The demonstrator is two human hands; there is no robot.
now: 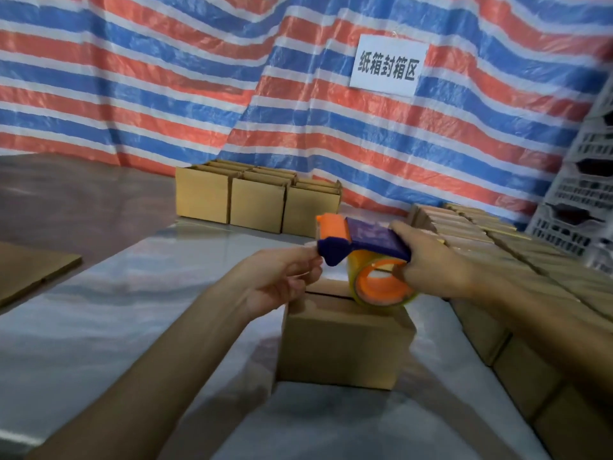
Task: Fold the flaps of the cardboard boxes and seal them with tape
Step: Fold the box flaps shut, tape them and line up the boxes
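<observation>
Squarely over the small cardboard box (345, 343) hangs a tape dispenser (365, 250), orange and blue, with its roll of clear tape (381, 283) low against the box's folded top; whether the roll touches the cardboard cannot be told. The right hand (434, 260) grips the dispenser from its 3 o'clock side, fingers curled over the blue cover and the thumb at the orange core. The left hand (282, 277) comes in from 9 o'clock, fingers curled, thumb and forefinger meeting at the dispenser's blue nose; whether they pinch the nose or an end of clear tape cannot be told. The box's top flaps lie down with a dark seam between them.

The box stands on a table (132, 293) covered in glossy sheeting. At 12 o'clock from it a block of open boxes (258, 200) sits against the backdrop; from 1 to 4 o'clock long rows of boxes (497, 247) run tightly packed; at 9 o'clock lies flat cardboard (30, 273). Behind hangs a red, white and blue striped tarpaulin (166, 78) bearing a white paper sign (386, 64); at 2 o'clock stand stacked white plastic crates (580, 200).
</observation>
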